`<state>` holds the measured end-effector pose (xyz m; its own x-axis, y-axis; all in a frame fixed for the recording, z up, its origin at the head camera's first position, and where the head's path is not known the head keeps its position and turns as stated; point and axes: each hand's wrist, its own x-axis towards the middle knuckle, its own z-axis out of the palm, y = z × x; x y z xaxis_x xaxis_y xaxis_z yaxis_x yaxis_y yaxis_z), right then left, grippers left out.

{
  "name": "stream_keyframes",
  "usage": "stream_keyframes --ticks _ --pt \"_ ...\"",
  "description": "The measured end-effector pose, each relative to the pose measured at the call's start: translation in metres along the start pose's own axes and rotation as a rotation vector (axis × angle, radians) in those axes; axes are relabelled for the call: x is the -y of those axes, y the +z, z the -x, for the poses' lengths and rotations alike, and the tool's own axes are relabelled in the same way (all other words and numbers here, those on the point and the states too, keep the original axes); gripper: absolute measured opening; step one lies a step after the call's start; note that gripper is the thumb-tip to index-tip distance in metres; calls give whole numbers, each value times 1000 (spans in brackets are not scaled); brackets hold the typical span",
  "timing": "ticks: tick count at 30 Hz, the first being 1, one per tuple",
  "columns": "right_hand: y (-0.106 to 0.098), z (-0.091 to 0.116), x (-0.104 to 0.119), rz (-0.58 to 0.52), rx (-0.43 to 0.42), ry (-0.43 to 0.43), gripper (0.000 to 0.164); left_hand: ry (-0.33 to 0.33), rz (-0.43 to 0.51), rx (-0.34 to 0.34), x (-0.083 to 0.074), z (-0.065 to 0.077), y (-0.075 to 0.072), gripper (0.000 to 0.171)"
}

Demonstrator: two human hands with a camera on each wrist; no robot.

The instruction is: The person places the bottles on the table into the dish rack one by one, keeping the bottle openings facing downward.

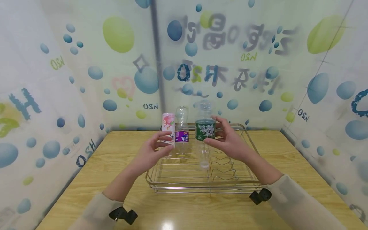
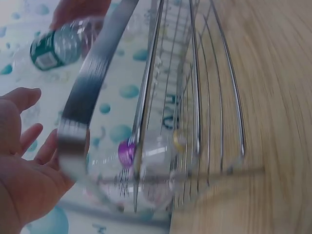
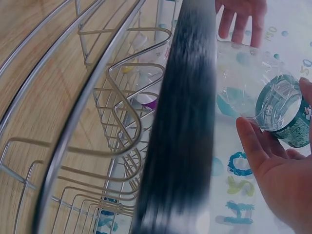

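Observation:
My right hand (image 1: 233, 142) grips a clear plastic bottle with a green label (image 1: 205, 129), thumb and fingers round the label. Its narrow end points down over the wire rack (image 1: 184, 183). To the left, a bottle with a purple label (image 1: 182, 136) stands narrow end down in the rack. Beside that is a pink-and-white bottle (image 1: 168, 121), partly hidden behind the fingers of my left hand (image 1: 150, 151). In the left wrist view, the left hand (image 2: 29, 161) has spread fingers and holds nothing. The green-labelled bottle (image 2: 46, 51) appears there above the rack's rim.
The metal rack has bent wire dividers (image 1: 224, 166) on its right side and a broad flat rim (image 3: 178, 112). It sits on a wooden table (image 1: 115, 159). Patterned curtains (image 1: 120, 76) enclose the table at the back and both sides.

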<state>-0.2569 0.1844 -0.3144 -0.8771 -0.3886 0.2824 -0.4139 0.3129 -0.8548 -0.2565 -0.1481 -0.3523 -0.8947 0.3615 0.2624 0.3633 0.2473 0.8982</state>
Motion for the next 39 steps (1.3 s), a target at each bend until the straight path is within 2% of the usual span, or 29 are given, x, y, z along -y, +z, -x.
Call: stream_keyframes --ticks 6,9,12,15,19,25,31,39 --pt "-3 0 -2 7 -4 14 91 -39 -79 -105 15 20 -34 46" --pt "-4 0 -2 16 -8 23 90 -49 -118 -136 25 28 -44 39" --pt "-4 0 -4 17 -11 30 91 -63 -147 -138 36 35 -48 35" --pt "-3 0 -5 18 -12 32 90 -93 -146 -113 46 40 -47 36" --pt "-3 -1 -5 9 -10 27 90 -134 -114 -46 55 45 -42 40" --pt "-3 -4 -2 -1 -19 20 89 -150 -15 14 64 46 -34 44" --pt "-3 -6 -4 13 -29 28 89 -135 99 29 68 46 -25 45" --pt "-1 -10 -3 17 -43 23 89 -81 190 38 75 45 -18 47"
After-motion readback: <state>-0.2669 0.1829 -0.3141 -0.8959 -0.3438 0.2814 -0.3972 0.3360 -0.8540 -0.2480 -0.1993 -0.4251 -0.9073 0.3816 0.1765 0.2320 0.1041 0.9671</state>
